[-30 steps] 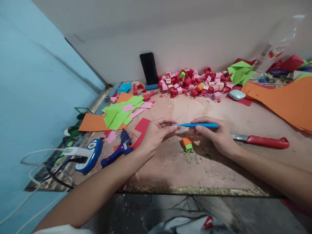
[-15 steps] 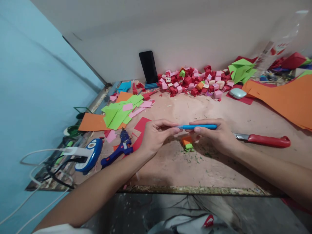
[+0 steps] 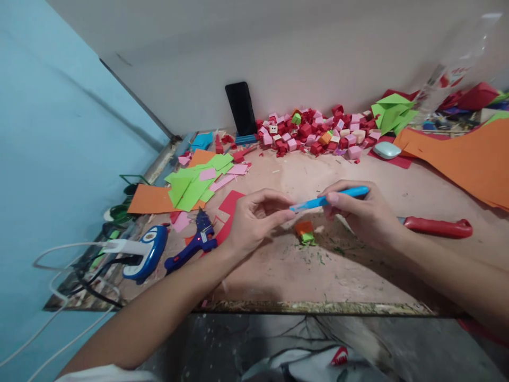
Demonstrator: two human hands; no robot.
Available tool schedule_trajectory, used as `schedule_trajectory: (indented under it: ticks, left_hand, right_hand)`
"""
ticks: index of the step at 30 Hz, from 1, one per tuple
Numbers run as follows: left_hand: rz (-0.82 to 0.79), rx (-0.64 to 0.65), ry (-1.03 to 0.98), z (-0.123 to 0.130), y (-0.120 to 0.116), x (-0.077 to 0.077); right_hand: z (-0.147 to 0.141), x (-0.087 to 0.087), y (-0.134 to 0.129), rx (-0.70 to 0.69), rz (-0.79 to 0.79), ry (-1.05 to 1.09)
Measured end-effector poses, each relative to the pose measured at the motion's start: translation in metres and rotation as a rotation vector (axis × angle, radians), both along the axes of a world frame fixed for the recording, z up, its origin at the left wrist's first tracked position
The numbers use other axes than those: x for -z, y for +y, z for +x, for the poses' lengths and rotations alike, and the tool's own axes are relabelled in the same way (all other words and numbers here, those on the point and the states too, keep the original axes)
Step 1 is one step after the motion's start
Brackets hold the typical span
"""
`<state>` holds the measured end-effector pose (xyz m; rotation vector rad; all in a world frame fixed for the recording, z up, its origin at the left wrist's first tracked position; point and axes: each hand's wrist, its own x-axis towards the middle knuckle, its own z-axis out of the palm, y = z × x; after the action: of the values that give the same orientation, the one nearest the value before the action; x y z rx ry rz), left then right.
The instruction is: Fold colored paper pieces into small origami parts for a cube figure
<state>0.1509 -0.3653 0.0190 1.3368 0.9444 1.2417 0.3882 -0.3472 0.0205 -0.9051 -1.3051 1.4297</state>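
Head view shows two hands busy with one blue pen (image 3: 318,202) up over the table (image 3: 258,276). It looks like the step now is handling the pen at its clear cap (image 3: 299,207). I think the next move calls for a firm hold on the pen and gentle fingertips at the cap. The right hand (image 3: 353,212) has its thumb and fingers pinched around the pen. The left hand (image 3: 256,217) has its thumb and finger close together at the cap's end, but I can't tell if they grip it. The pen is thin, smooth and bright, and it tips up toward the right hand. An orange and green paper block (image 3: 305,232) sits just below.
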Motion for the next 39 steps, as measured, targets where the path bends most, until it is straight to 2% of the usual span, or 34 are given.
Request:
schedule_trajectory:
  ticks: [3, 6, 11, 14, 18, 21, 24, 27, 29, 32, 34, 36, 39]
  left_hand:
    - [-0.012, 0.105, -0.073, -0.001, -0.001, 0.006]
    - [-0.062, 0.200, -0.121, -0.003, -0.002, 0.012]
    - [-0.190, 0.278, -0.145, -0.004, -0.003, 0.014]
    - [-0.191, 0.260, -0.158, -0.003, -0.004, 0.011]
    - [-0.207, 0.180, -0.203, -0.002, -0.002, 0.008]
    - [-0.187, 0.092, -0.076, -0.002, 0.001, 0.010]
    - [-0.169, 0.006, 0.034, -0.002, 0.003, 0.014]
    - [-0.181, -0.039, 0.025, -0.002, 0.005, 0.017]
    - [-0.200, -0.071, 0.026, -0.002, 0.005, 0.019]
    - [-0.230, -0.116, 0.022, -0.002, 0.006, 0.021]
    - [-0.244, -0.129, 0.019, -0.002, 0.006, 0.020]
    - [-0.231, -0.136, 0.039, -0.001, 0.006, 0.019]
    - [-0.177, -0.139, 0.074, 0.000, 0.005, 0.017]
  right_hand:
    - [0.000, 0.002, 0.004, 0.054, -0.060, 0.030]
    - [-0.001, 0.004, 0.006, 0.052, -0.097, 0.007]
    - [0.001, 0.004, 0.008, 0.116, -0.085, -0.050]
    - [0.006, 0.003, 0.012, 0.146, -0.045, -0.142]
    - [0.012, 0.004, 0.021, 0.004, -0.070, -0.438]
    - [0.013, 0.008, 0.026, -0.046, -0.061, -0.601]
    - [0.013, 0.015, 0.028, -0.047, 0.095, -0.754]
    - [0.015, 0.023, 0.029, 0.000, 0.330, -0.913]
    - [0.017, 0.026, 0.029, 0.017, 0.430, -1.018]
    - [0.018, 0.024, 0.025, 0.046, 0.543, -1.126]
    - [0.015, 0.018, 0.020, 0.044, 0.650, -1.112]
    - [0.011, 0.012, 0.014, -0.050, 0.740, -1.010]
    - [0.005, 0.006, 0.005, -0.336, 0.800, -0.859]
